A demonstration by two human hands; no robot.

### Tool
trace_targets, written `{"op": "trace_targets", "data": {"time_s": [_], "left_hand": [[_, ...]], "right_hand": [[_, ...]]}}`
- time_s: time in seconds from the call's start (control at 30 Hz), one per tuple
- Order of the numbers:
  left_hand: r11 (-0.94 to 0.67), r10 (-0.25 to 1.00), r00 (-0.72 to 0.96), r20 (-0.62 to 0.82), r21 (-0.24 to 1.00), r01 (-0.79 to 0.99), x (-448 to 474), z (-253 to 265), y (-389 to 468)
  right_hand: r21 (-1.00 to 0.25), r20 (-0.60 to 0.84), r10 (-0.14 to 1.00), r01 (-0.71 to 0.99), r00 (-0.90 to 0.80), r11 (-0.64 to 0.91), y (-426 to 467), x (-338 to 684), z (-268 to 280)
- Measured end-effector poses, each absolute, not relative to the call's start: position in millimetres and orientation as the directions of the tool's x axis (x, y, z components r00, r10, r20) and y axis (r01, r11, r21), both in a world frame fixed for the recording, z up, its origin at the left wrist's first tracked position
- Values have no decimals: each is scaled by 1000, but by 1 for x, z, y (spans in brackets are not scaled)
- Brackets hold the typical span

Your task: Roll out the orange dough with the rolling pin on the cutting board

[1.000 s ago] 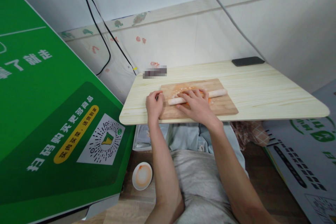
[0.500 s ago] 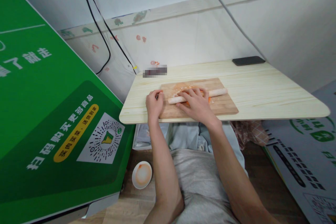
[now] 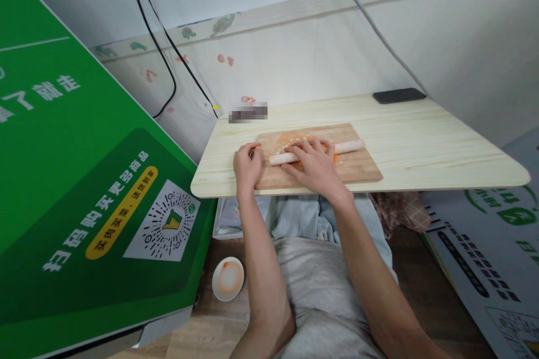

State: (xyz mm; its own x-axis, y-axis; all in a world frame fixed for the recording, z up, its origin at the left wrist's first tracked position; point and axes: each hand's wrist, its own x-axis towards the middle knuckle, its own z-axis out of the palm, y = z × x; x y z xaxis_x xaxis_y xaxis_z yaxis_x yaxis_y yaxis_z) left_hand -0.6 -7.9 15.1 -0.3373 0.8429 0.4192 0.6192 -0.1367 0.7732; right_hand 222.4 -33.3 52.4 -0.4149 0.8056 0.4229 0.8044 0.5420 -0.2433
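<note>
The pin [image 3: 281,158] lies slantwise on the board [image 3: 362,170], its right end higher in view and reaching the board's right edge. The right hand [image 3: 315,164] rests palm down across the pin's middle; its grip is loose, with the fingers spread and slightly bent over the wood and the thumb on the near side. Orange material [image 3: 336,158] shows beside the pin at that hand, and pale crumbs with an orange smear mark the board beyond.

The left hand [image 3: 247,166] is at the board's left edge, just beside the pin's left end. Its grip is curled; whether it has hold of anything cannot be told.

The board sits on the table [image 3: 442,146] near its front edge. A phone [image 3: 399,95] lies at the back, toward the right. A bowl [image 3: 228,279], stained orange inside, stands on the floor [image 3: 210,322] at lower left.
</note>
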Motion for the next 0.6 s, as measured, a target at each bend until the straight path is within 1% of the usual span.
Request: {"op": "trace_targets", "data": {"time_s": [0.17,0.4,0.6], "left_hand": [[-128,843,-341,416,771,624,0,16,-8],[-124,844,-347,409,778,616,0,16,-8],[-125,844,-349,408,781,612,0,16,-8]], "right_hand": [[-239,439,797,801,-414,548,-33,222,51],[-231,409,813,815,-414,532,-34,222,54],[-233,444,796,805,-412,546,-33,222,52]]}}
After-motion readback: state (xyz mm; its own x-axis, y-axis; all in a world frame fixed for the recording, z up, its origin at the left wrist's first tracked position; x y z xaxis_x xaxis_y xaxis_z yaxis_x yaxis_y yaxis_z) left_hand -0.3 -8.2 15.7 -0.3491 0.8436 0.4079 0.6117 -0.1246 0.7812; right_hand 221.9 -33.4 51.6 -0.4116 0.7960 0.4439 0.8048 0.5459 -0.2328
